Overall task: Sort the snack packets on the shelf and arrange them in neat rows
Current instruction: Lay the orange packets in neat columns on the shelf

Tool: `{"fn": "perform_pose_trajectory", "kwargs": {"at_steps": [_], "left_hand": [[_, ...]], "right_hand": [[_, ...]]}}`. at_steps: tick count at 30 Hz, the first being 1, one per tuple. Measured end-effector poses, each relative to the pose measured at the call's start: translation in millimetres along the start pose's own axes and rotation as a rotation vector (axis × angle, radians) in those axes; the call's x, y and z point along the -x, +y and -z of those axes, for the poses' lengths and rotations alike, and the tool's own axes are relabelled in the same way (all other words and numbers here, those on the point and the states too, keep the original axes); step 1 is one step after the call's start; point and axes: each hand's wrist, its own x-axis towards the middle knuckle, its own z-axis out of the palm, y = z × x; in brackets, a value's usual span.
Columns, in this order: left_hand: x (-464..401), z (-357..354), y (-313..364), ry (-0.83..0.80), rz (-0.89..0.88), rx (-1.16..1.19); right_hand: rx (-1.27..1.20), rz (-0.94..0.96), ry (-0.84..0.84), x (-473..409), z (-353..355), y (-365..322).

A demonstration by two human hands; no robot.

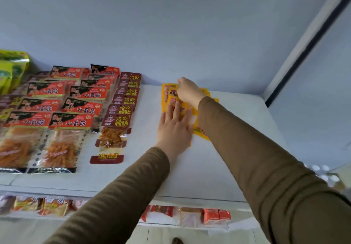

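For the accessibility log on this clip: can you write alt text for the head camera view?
Both hands work a stack of yellow packets on a white shelf: the left hand presses flat on them while the right hand pinches the far top edge. To the left lie overlapping rows of red-and-black packets and dark red packets.

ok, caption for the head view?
Left hand flattens yellow packets on shelf; right hand pinches the top one.
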Motion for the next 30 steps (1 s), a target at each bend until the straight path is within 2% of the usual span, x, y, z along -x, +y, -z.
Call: {"fn": "perform_pose_trajectory", "kwargs": {"at_steps": [4,6,10,14,18,25,30], "left_hand": [[6.2,-3.9,-6.1,0.025,0.003,0.018],[9.4,-1.7,-10.0,0.006,0.002,0.004],[17.0,4.2,-23.1,-0.011,0.007,-0.001],[27.0,8.1,-43.0,-0.032,-0.001,-0.019],[33.3,14.1,-56.4,-0.06,-0.008,-0.056],[24.2,24.8,-68.5,-0.066,-0.054,-0.106],[23.5,24.7,-69.5,-0.068,-0.071,-0.118]], "right_hand": [[0.145,-0.032,-0.087,-21.3,-7.1,-9.6],[0.06,-0.065,-0.108,-27.2,-8.7,-17.0],[-0.342,-0.11,-0.139,-34.8,-11.0,-22.9],[-0.382,-0.161,-0.163,-35.4,-18.3,-29.5],[-0.529,-0.197,-0.252,-32.7,-24.1,-34.9],[-0.699,-0.243,-0.303,-29.1,-24.1,-47.0],[-0.632,-0.186,-0.307,-36.4,-26.5,-50.6]]}}
